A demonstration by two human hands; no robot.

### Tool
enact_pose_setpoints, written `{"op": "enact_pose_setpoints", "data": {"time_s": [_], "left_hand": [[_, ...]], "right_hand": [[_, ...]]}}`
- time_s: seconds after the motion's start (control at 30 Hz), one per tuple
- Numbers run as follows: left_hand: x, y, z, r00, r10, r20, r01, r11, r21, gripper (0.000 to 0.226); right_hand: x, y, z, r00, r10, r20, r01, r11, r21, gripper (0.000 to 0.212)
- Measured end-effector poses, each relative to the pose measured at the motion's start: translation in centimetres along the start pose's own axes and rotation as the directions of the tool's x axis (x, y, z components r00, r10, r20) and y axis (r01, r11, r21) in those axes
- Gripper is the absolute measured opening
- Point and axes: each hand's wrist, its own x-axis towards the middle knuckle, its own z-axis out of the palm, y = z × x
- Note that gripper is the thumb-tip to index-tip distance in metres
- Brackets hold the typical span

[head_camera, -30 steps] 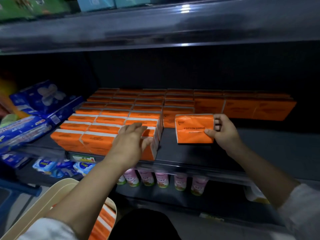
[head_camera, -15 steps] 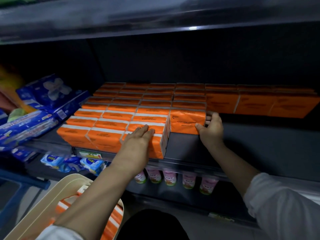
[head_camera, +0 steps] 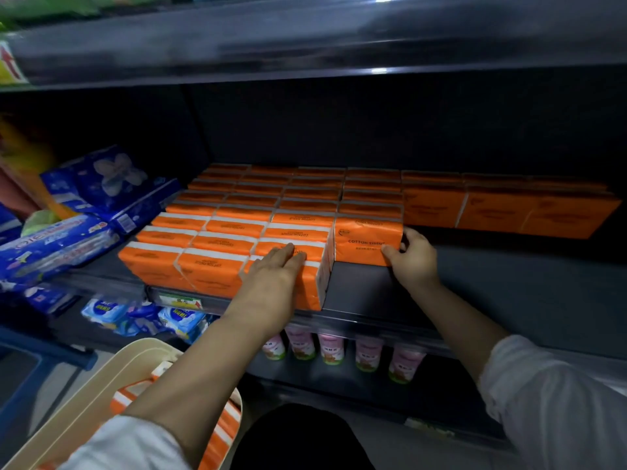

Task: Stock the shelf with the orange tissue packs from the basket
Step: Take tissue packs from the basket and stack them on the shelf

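Rows of orange tissue packs (head_camera: 237, 228) fill the left and back of the dark shelf (head_camera: 509, 286). One upright orange pack (head_camera: 366, 237) stands at the front of the fourth row, pushed against the packs behind it. My right hand (head_camera: 412, 259) grips its right edge, thumb on the front face. My left hand (head_camera: 274, 276) lies flat with straight fingers on top of the front pack of the neighbouring row. The cream basket (head_camera: 101, 391) at bottom left holds more orange packs (head_camera: 220, 435).
Blue tissue bundles (head_camera: 68, 239) lie tilted at the shelf's left end. Pink bottles (head_camera: 332, 347) and blue-white packets (head_camera: 146, 317) stand on the shelf below. Another shelf board (head_camera: 305, 35) hangs overhead. Bare shelf surface lies right of my right hand.
My right hand carried the orange pack from mid-air back and down onto the shelf, against the row behind. My left hand stayed on the front pack.
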Motion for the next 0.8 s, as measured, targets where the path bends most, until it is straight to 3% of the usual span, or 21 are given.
{"op": "enact_pose_setpoints", "data": {"time_s": [0.23,0.43,0.6,0.8], "left_hand": [[-1.6,-0.5,-1.5,0.985,0.120,-0.126,-0.114,0.992,0.052,0.075],[-5.4,-2.9,-3.9,0.947,0.205,-0.249,-0.172,0.974,0.150,0.053],[-10.9,-6.5,-4.9,0.962,0.152,-0.228,-0.091,0.962,0.258,0.035],[-18.8,-12.2,-4.6,0.984,-0.063,-0.164,0.107,0.956,0.274,0.036]], "right_hand": [[-1.2,-0.7,-1.8,1.000,0.022,-0.013,-0.022,1.000,-0.005,0.063],[-6.1,-4.1,-3.7,0.986,-0.134,-0.101,0.139,0.989,0.044,0.044],[-11.8,-7.9,-2.4,0.939,-0.324,0.120,0.318,0.946,0.065,0.033],[-17.1,-11.8,2.2,0.731,-0.491,0.473,0.555,0.832,0.006,0.034]]}}
